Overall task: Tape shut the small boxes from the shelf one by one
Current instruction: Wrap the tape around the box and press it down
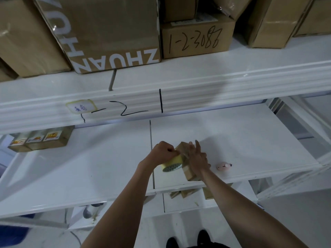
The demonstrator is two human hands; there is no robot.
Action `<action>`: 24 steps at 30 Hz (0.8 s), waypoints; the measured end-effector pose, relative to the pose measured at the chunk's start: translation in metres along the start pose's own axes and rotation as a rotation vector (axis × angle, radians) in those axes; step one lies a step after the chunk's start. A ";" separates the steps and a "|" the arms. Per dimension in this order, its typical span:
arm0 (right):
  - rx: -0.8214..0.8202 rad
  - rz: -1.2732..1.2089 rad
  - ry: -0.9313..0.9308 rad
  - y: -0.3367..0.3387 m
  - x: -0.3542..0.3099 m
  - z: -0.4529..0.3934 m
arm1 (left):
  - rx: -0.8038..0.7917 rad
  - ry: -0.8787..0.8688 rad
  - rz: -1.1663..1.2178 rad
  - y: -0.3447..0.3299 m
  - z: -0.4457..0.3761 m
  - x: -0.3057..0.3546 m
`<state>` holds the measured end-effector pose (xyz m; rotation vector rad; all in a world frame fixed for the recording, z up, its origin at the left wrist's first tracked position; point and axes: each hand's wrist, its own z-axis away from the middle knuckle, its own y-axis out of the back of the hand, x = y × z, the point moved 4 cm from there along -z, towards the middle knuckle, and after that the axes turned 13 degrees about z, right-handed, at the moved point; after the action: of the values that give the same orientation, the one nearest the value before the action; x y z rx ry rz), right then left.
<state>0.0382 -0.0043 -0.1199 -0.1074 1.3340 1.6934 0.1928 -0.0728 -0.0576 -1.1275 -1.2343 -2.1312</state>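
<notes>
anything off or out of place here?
Mostly fine. The big ZHUAN carton on the upper shelf sits skewed, its print upside down. Left hand holds the tape roll; right hand steadies the small box.

"ZHUAN" on large carton (111, 33), "1-2-3088" on box (195, 40)

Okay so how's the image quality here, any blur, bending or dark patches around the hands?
Head view: wide-angle bending curves the shelf beam; lighting is dim and even, without glare; the hands throw a soft shadow on the shelf behind the small box; the left hand, right hand and tape roll look slightly soft, the frame corners more smeared.
</notes>
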 end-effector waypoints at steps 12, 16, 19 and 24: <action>-0.098 -0.011 0.001 0.009 -0.003 0.000 | -0.060 0.098 0.023 -0.004 0.010 -0.008; -0.081 0.198 0.065 0.003 0.008 0.004 | -0.086 0.168 -0.065 -0.007 0.014 -0.028; -0.107 0.239 0.082 -0.001 0.007 0.005 | -0.053 0.201 -0.043 -0.010 0.014 -0.034; -0.131 0.416 0.150 -0.002 0.003 0.001 | -0.057 0.240 -0.037 -0.015 0.009 -0.037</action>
<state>0.0378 -0.0019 -0.1226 -0.0333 1.4241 2.1598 0.2075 -0.0585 -0.0934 -0.8469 -1.0987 -2.2641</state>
